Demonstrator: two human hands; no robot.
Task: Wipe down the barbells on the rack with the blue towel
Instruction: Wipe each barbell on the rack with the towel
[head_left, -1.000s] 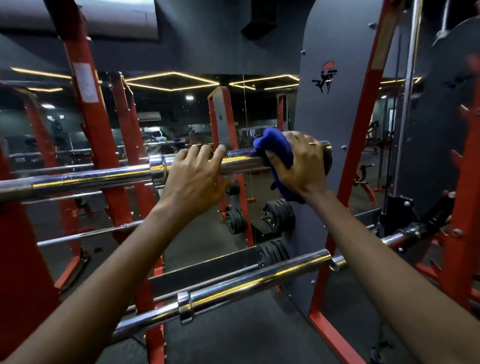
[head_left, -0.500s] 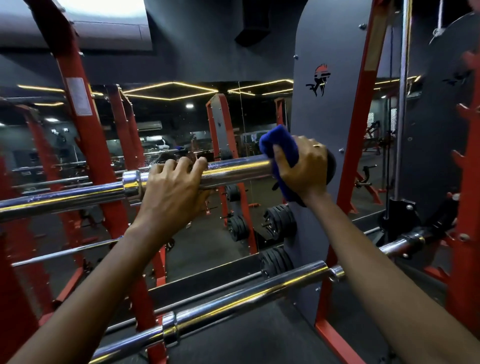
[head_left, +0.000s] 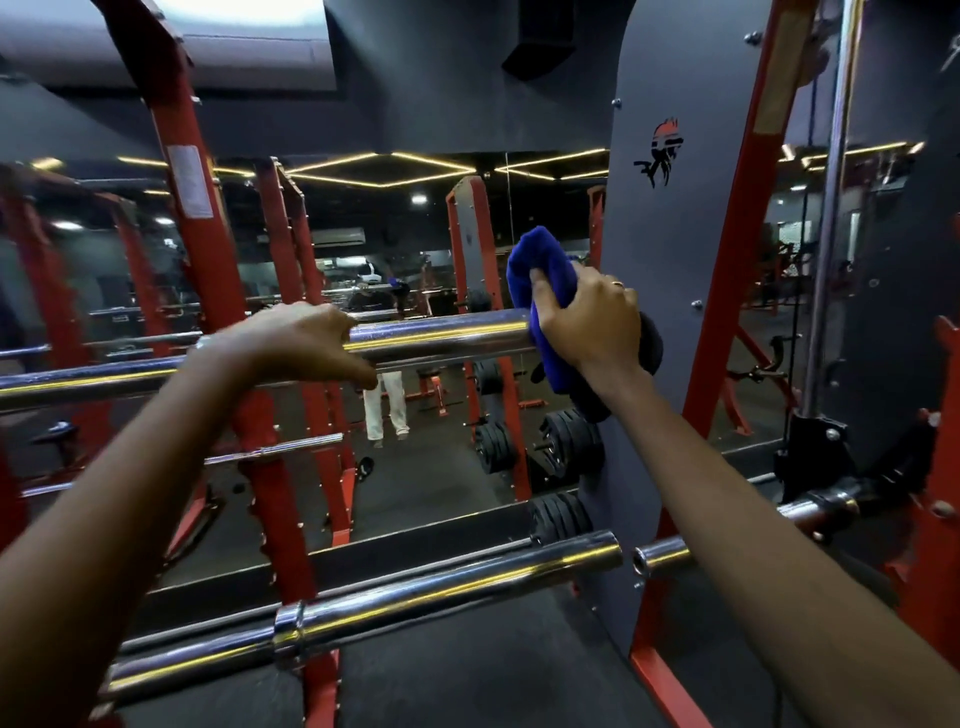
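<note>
Mirrored gym wall behind red rack (head_left: 208, 291). Left hand (head_left: 306, 340) grips upper barbell (head_left: 441, 338); right hand (head_left: 589, 322) clenches blue towel (head_left: 540, 270) around its sleeve end.

A thick, shiny chrome steel barbell (head_left: 441, 335) lay level across the red steel rack (head_left: 208, 218), its sleeve end wrapped in a bunched, deep-blue terry towel (head_left: 540, 275). The towel rose in a rounded fold above the bar and hung in a strip below it. Lower down, a second chrome barbell (head_left: 415, 597) sat tilted up to the right, collar ring at its left, sleeve end bare.
</note>
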